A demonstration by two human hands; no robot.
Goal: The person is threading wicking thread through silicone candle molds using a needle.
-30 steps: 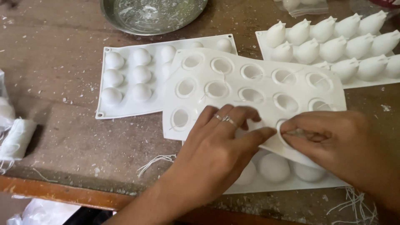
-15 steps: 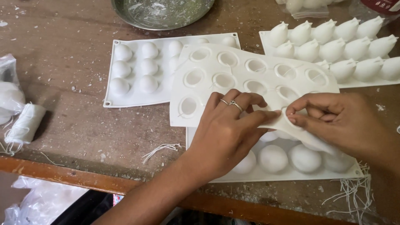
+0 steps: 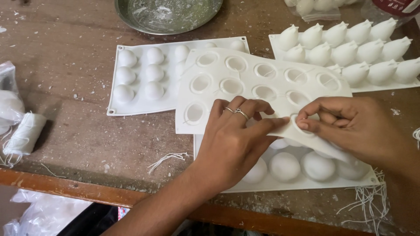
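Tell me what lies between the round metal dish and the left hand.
In the head view, the white flexible mould sheet with round holes lies between the round metal dish and the left hand, which presses on it.

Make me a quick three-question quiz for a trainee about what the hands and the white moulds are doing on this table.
1. True or false: the left hand wears rings.
2. What do both hands grip? A) the metal dish B) the flexible white mould sheet with round holes C) the roll of white string
3. Fill in: under the lifted sheet sits a tray of white ____ shapes.

Key
1. True; rings show on the fingers.
2. B; the right hand pinches its near edge, and the left hand presses beside it.
3. Rounded, egg-like.
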